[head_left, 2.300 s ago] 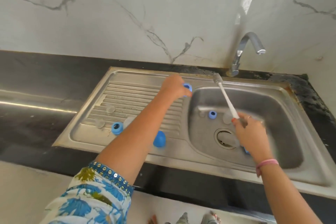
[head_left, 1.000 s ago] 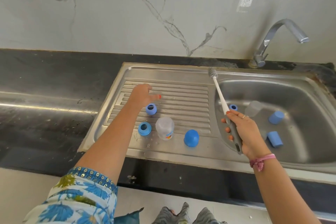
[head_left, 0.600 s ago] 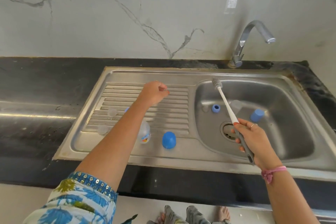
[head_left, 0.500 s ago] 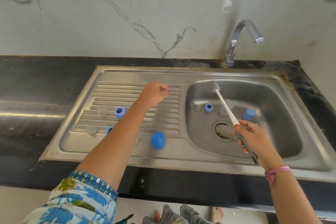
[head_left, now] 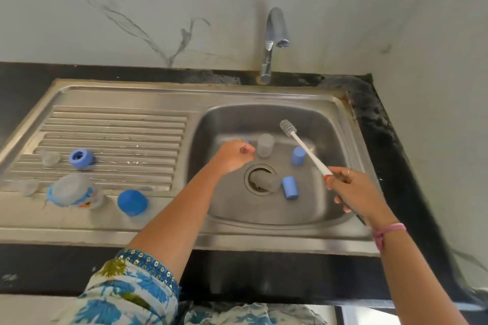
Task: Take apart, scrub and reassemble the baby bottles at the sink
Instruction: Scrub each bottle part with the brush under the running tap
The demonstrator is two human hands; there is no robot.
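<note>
My left hand [head_left: 233, 155] hovers over the sink basin [head_left: 332, 124] with its fingers curled and nothing visibly in them. It sits beside a clear bottle body [head_left: 265, 145], and a bit of blue peeks out behind the knuckles. My right hand [head_left: 353, 190] grips the handle of a white bottle brush [head_left: 307, 152]; its grey bristle head points up and left over the basin. Two blue caps [head_left: 299, 155] [head_left: 289, 187] lie in the basin near the drain [head_left: 261, 179].
On the ribbed drainboard [head_left: 118, 126] lie a blue collar ring [head_left: 80, 158], two clear nipples [head_left: 50, 157] [head_left: 27, 187], a bottle on its side [head_left: 74, 192] and a blue dome cap [head_left: 132, 202]. The faucet [head_left: 274, 42] stands behind the basin. Black counter surrounds the sink.
My left hand has moved right, from above the drainboard to over the basin. My right hand still holds the brush over the basin. The view has swung right.
</note>
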